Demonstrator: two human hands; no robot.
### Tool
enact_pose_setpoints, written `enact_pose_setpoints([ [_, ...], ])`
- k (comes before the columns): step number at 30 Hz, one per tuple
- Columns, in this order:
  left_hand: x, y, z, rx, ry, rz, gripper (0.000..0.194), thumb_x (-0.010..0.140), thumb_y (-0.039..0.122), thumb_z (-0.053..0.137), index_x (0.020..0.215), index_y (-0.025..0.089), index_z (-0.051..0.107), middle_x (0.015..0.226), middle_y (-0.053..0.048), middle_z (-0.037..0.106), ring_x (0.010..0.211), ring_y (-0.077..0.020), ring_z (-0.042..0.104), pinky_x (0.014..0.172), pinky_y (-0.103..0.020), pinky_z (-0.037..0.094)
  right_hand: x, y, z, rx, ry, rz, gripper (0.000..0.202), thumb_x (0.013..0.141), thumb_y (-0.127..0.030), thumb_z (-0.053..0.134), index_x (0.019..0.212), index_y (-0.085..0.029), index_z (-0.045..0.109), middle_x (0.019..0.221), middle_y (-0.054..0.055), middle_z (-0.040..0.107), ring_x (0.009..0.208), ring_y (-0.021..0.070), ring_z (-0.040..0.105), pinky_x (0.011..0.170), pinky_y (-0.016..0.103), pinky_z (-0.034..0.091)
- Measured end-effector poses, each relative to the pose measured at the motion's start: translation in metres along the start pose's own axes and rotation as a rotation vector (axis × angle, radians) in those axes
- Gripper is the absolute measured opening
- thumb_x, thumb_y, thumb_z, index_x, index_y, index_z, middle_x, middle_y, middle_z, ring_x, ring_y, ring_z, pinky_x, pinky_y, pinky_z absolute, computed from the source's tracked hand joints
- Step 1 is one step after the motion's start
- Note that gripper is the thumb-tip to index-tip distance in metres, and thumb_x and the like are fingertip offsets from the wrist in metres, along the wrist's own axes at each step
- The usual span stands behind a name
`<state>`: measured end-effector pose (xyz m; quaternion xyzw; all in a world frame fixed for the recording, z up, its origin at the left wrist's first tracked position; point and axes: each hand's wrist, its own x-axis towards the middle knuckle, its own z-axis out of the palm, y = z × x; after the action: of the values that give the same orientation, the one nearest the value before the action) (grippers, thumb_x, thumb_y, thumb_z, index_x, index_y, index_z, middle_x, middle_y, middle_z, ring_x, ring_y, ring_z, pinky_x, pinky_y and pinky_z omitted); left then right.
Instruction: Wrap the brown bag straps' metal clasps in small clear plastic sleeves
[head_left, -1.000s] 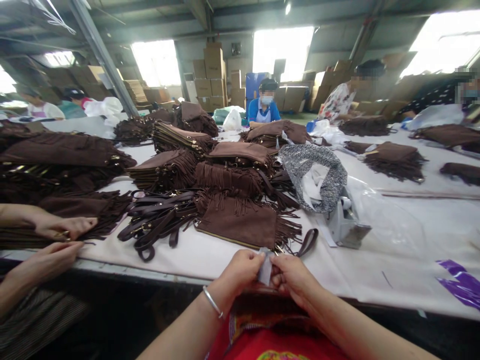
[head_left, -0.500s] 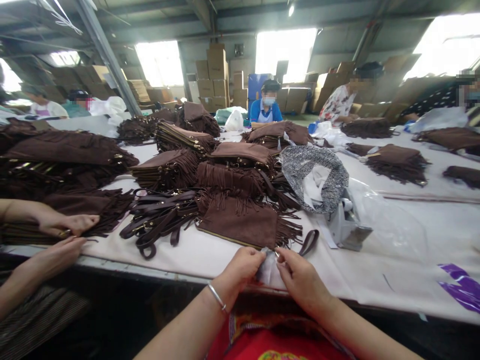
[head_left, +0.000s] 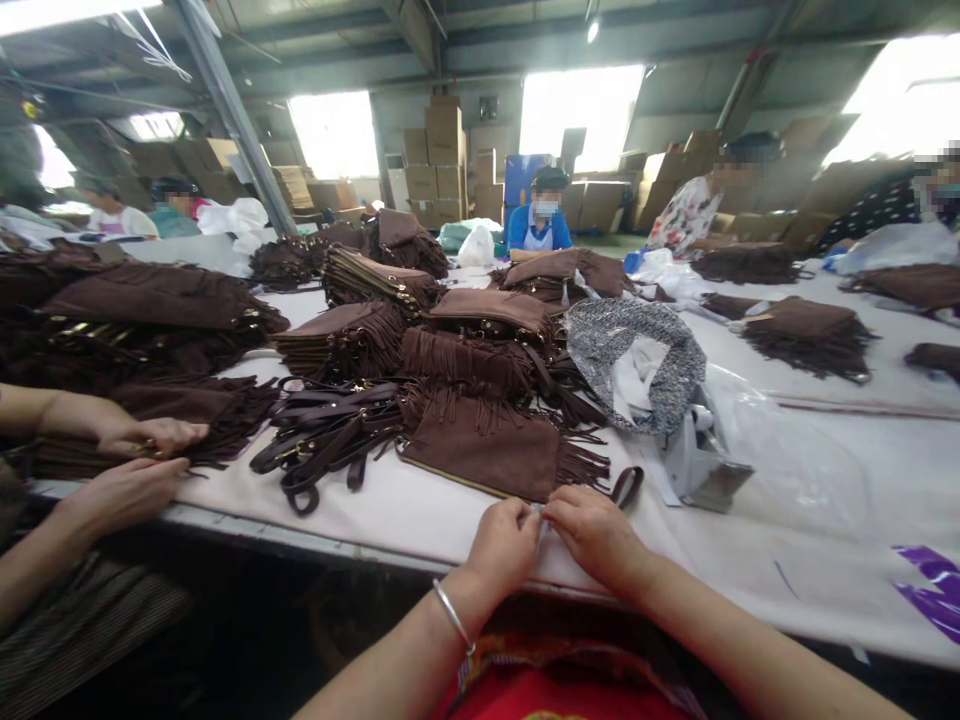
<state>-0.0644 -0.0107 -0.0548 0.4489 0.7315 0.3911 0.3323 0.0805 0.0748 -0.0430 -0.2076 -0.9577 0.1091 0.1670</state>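
A brown fringed pouch lies flat on the table, its brass zip edge toward me. At its near right corner my left hand is closed in a pinch, with a scrap of clear plastic showing at the fingertips. My right hand meets it there, fingers pressed together; what they grip is hidden. A dark strap loop sticks out behind my right hand. Left of the pouch lies a heap of dark straps with metal clasps.
Stacked fringed pouches stand behind. To the right are a grey speckled cloth, a tape dispenser, clear plastic film and a purple piece. A co-worker's hands work on pouches at my left. Other people sit across the table.
My hands have come together, and the plastic that hung between them is now mostly hidden. The view has shifted slightly. The co-worker's hands stay at the pouches on the left.
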Motion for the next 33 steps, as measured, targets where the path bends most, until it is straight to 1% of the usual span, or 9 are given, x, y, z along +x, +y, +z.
enact_pose_setpoints([
  [2, -0.004, -0.001, 0.001, 0.123, 0.034, 0.095, 0.021, 0.085, 0.027, 0.048, 0.079, 0.017, 0.065, 0.08, -0.008, 0.068, 0.075, -0.0191, 0.059, 0.069, -0.029, 0.039, 0.005, 0.0, 0.0, 0.052, -0.058, 0.035, 0.017, 0.087, -0.012, 0.054, 0.083, -0.019, 0.068, 0.083, 0.005, 0.066, 0.081, 0.0178, 0.061, 0.074, 0.027, 0.044],
  [5, -0.01, -0.001, 0.001, 0.183, 0.042, 0.127, 0.021, 0.088, 0.023, 0.043, 0.082, 0.018, 0.063, 0.082, -0.008, 0.068, 0.074, -0.019, 0.06, 0.068, -0.029, 0.04, 0.013, 0.0, -0.001, 0.093, -0.11, 0.099, 0.014, 0.086, -0.013, 0.054, 0.085, -0.019, 0.067, 0.082, 0.004, 0.068, 0.08, 0.0179, 0.063, 0.072, 0.026, 0.045],
  [10, -0.016, 0.002, 0.001, 0.174, 0.052, 0.139, 0.02, 0.088, 0.022, 0.043, 0.09, 0.018, 0.062, 0.09, -0.01, 0.068, 0.081, -0.0212, 0.062, 0.072, -0.03, 0.043, 0.023, -0.001, -0.006, 0.151, -0.185, 0.093, 0.03, 0.083, -0.011, 0.053, 0.109, -0.021, 0.066, 0.095, 0.005, 0.071, 0.093, 0.0191, 0.064, 0.081, 0.026, 0.045],
  [12, -0.018, 0.003, 0.001, 0.174, 0.053, 0.152, 0.022, 0.088, 0.021, 0.042, 0.094, 0.018, 0.063, 0.093, -0.01, 0.069, 0.084, -0.0222, 0.062, 0.075, -0.031, 0.044, 0.027, -0.002, -0.01, 0.156, -0.235, 0.077, 0.034, 0.083, -0.011, 0.052, 0.111, -0.023, 0.066, 0.097, 0.005, 0.071, 0.094, 0.0185, 0.064, 0.082, 0.026, 0.045],
  [16, -0.019, 0.003, 0.003, 0.204, 0.048, 0.161, 0.025, 0.088, 0.02, 0.041, 0.099, 0.017, 0.063, 0.095, -0.011, 0.069, 0.087, -0.0235, 0.063, 0.077, -0.032, 0.045, 0.035, -0.002, -0.016, 0.097, -0.343, 0.064, 0.027, 0.081, -0.014, 0.056, 0.1, -0.025, 0.071, 0.091, 0.004, 0.071, 0.09, 0.0192, 0.065, 0.077, 0.026, 0.044],
  [21, -0.021, 0.005, -0.001, 0.266, 0.024, 0.151, 0.024, 0.087, 0.019, 0.04, 0.092, 0.018, 0.064, 0.09, -0.01, 0.069, 0.084, -0.0219, 0.063, 0.075, -0.03, 0.044, 0.039, -0.002, -0.018, 0.019, -0.379, 0.071, 0.017, 0.08, -0.018, 0.057, 0.08, -0.021, 0.074, 0.084, 0.005, 0.069, 0.08, 0.019, 0.064, 0.071, 0.026, 0.043],
  [27, -0.017, 0.018, -0.016, 0.42, -0.145, 0.116, 0.034, 0.087, 0.043, 0.047, 0.098, 0.017, 0.065, 0.094, -0.013, 0.07, 0.081, -0.0234, 0.065, 0.067, -0.029, 0.044, 0.04, -0.003, -0.019, 0.028, -0.453, 0.068, 0.024, 0.08, -0.012, 0.051, 0.079, -0.017, 0.074, 0.082, 0.008, 0.069, 0.077, 0.0181, 0.064, 0.069, 0.025, 0.043],
  [30, -0.01, 0.023, -0.017, 0.52, -0.205, 0.093, 0.034, 0.088, 0.04, 0.044, 0.097, 0.017, 0.067, 0.095, -0.014, 0.071, 0.084, -0.0262, 0.066, 0.07, -0.032, 0.045, 0.041, -0.004, -0.021, 0.025, -0.465, 0.063, 0.024, 0.079, -0.011, 0.052, 0.081, -0.016, 0.075, 0.085, 0.008, 0.069, 0.08, 0.0188, 0.065, 0.072, 0.025, 0.044],
  [33, -0.002, 0.022, -0.015, 0.54, -0.211, 0.045, 0.033, 0.089, 0.034, 0.041, 0.095, 0.015, 0.067, 0.097, -0.016, 0.07, 0.087, -0.0277, 0.066, 0.076, -0.035, 0.045, 0.043, -0.005, -0.023, 0.034, -0.461, 0.075, 0.023, 0.08, -0.012, 0.052, 0.083, -0.017, 0.075, 0.087, 0.008, 0.07, 0.084, 0.0196, 0.064, 0.076, 0.025, 0.044],
])
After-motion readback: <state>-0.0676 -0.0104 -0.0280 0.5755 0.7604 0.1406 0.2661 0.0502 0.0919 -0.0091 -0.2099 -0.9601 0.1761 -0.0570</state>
